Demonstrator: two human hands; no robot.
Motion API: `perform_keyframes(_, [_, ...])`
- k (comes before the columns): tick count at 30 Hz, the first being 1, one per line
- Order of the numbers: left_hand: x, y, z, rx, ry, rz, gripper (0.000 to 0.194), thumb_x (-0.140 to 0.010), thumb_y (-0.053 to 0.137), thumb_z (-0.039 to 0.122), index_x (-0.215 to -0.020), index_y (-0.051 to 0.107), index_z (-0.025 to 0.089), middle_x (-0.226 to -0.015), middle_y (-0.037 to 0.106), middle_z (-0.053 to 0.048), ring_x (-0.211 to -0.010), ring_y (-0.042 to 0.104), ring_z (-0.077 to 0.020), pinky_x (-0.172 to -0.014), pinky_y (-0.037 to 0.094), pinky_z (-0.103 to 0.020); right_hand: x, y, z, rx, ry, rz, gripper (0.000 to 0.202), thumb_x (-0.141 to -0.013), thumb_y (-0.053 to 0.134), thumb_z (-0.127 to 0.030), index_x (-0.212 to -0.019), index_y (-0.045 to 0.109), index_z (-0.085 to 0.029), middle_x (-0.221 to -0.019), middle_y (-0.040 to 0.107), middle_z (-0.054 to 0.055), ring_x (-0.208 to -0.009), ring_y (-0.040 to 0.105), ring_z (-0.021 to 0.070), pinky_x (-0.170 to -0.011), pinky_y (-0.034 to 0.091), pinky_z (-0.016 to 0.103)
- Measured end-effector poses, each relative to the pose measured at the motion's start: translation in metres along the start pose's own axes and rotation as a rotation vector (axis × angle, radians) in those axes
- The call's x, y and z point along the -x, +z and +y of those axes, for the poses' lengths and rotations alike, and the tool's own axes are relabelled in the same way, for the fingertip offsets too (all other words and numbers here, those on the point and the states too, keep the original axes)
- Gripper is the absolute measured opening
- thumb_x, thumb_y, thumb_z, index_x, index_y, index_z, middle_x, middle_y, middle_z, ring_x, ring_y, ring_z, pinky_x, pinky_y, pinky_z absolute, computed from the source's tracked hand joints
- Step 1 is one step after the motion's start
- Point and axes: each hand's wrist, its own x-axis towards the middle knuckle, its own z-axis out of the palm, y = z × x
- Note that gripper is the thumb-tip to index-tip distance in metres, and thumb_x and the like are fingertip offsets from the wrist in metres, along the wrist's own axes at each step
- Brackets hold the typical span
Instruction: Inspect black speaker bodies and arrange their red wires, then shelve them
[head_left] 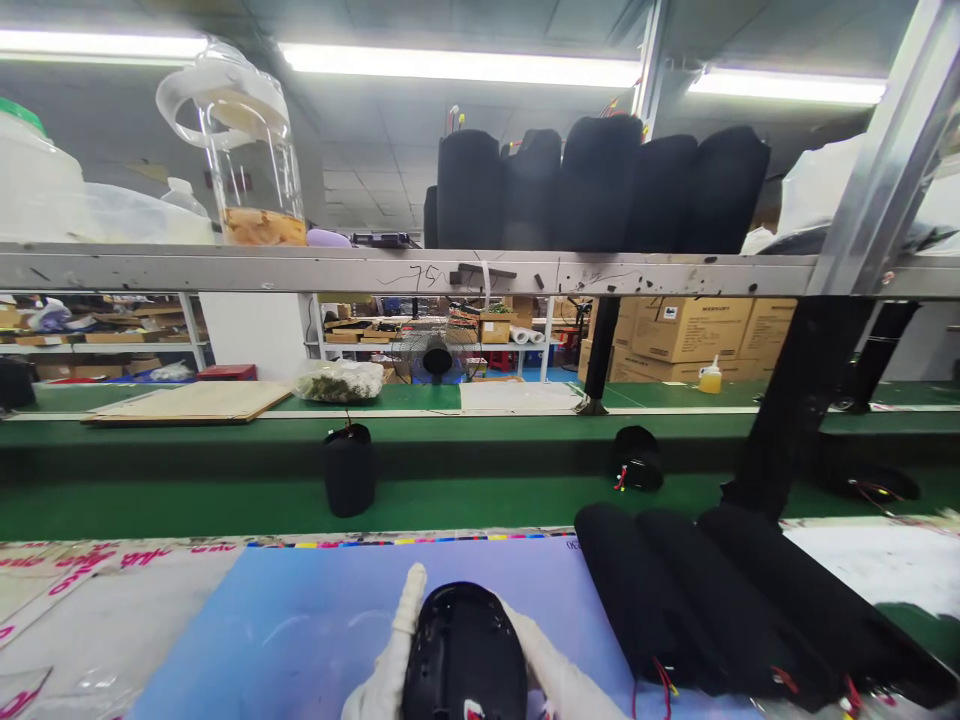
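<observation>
A glossy black oval part [465,650] is held upright near the bottom centre, with a bit of white and red showing at its lower edge. My left hand [390,660], in a white glove, presses against its left side, one finger pointing up. On its right side lies my right hand [559,665], also white-gloved, its fingertips partly hidden behind the part. Beneath them is a blue sheet [300,620]. To the right, several black fabric-covered cylinders [652,600] lie side by side, with red and yellow wires at their near ends.
Beyond the worktop, a green belt [480,500] carries a black cylinder [349,470] and another one [637,458]. Overhead, a metal shelf [375,270] holds several black cylinders [600,185] and a clear jug [255,160]. A black post [795,410] stands at right.
</observation>
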Motion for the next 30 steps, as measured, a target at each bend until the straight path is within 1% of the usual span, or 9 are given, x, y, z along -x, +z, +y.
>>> perform_keyframes(3, [-0.009,-0.012,-0.004,0.346,0.111,-0.099,0.088,-0.078,0.062,0.066,-0.152,0.026,0.033,-0.132,0.065,-0.009,-0.121,0.061,-0.0312,-0.099,0.05,-0.046,0.006,-0.02,-0.011,-0.032,-0.047,-0.038,0.082,-0.069,0.078,-0.053,-0.142,0.047,-0.031,-0.143,0.05,0.008,-0.126,0.053,0.0316,-0.102,0.045,0.04])
perform_keyframes(6, [-0.015,-0.025,-0.002,0.426,0.079,-0.096,0.061,-0.086,0.044,0.071,-0.131,0.061,0.035,-0.135,0.063,-0.004,-0.124,0.058,-0.0304,-0.104,0.046,-0.047,0.0,-0.029,-0.03,-0.036,-0.028,0.245,0.042,-0.084,0.064,-0.05,-0.117,0.061,-0.024,-0.108,0.064,0.007,-0.102,0.06,0.0227,-0.094,0.045,0.036])
perform_keyframes(8, [-0.014,-0.031,0.004,0.387,0.066,-0.078,0.052,-0.087,0.046,0.068,-0.119,0.07,0.035,-0.135,0.063,-0.001,-0.133,0.048,-0.0296,-0.114,0.035,-0.048,-0.009,-0.025,-0.043,-0.024,0.031,0.328,0.028,-0.088,0.057,-0.047,-0.098,0.062,-0.021,-0.081,0.059,0.001,-0.079,0.057,0.017,-0.08,0.046,0.032])
perform_keyframes(10, [-0.011,-0.033,0.011,0.346,0.102,-0.089,0.046,-0.086,0.053,0.064,-0.117,0.071,0.035,-0.134,0.064,0.0,-0.135,0.045,-0.0281,-0.117,0.029,-0.044,-0.02,-0.016,-0.052,-0.068,0.047,0.252,0.023,-0.086,0.059,-0.042,-0.089,0.058,-0.019,-0.072,0.052,-0.003,-0.066,0.049,0.0134,-0.068,0.043,0.029])
perform_keyframes(13, [-0.012,-0.032,0.024,0.276,0.234,-0.153,0.038,-0.09,0.054,0.055,-0.115,0.072,0.033,-0.124,0.068,-0.002,-0.121,0.056,-0.025,-0.108,0.041,-0.035,-0.033,-0.006,-0.057,-0.12,0.019,0.127,0.016,-0.078,0.064,-0.031,-0.08,0.056,-0.017,-0.071,0.052,-0.003,-0.063,0.044,0.011,-0.06,0.036,0.025])
perform_keyframes(19, [-0.022,-0.035,0.056,0.019,0.43,-0.224,0.03,-0.096,0.043,0.036,-0.106,0.067,0.022,-0.1,0.067,-0.006,-0.092,0.062,-0.0187,-0.084,0.048,-0.028,-0.042,0.002,-0.065,-0.127,-0.042,0.147,0.022,-0.071,0.062,-0.018,-0.091,0.053,-0.02,-0.073,0.046,-0.006,-0.065,0.04,0.0103,-0.061,0.034,0.022])
perform_keyframes(24, [-0.017,-0.036,0.063,-0.062,0.361,-0.231,0.019,-0.097,0.041,0.031,-0.089,0.057,0.023,-0.086,0.057,0.0,-0.073,0.053,-0.0129,-0.067,0.045,-0.022,-0.038,0.0,-0.076,0.293,-0.313,0.1,0.023,-0.077,0.048,-0.008,-0.088,0.064,-0.02,-0.081,0.063,-0.001,-0.073,0.054,0.012,-0.071,0.042,0.023])
perform_keyframes(27, [-0.018,-0.035,0.048,-0.066,0.45,-0.181,0.017,-0.096,0.043,0.027,-0.094,0.059,0.024,-0.086,0.058,0.001,-0.076,0.055,-0.0131,-0.071,0.047,-0.023,-0.037,-0.004,-0.086,0.761,-0.554,-0.015,0.027,-0.076,0.046,-0.004,-0.085,0.067,-0.018,-0.066,0.059,-0.002,-0.059,0.044,0.0109,-0.059,0.035,0.023])
perform_keyframes(30, [-0.02,-0.033,0.034,0.011,0.479,-0.135,0.023,-0.094,0.048,0.029,-0.106,0.066,0.025,-0.095,0.066,-0.003,-0.087,0.064,-0.0172,-0.079,0.051,-0.027,-0.037,-0.006,-0.099,1.154,-0.56,-0.071,0.022,-0.075,0.048,-0.005,-0.077,0.065,-0.018,-0.062,0.057,-0.002,-0.055,0.035,0.0118,-0.053,0.027,0.026])
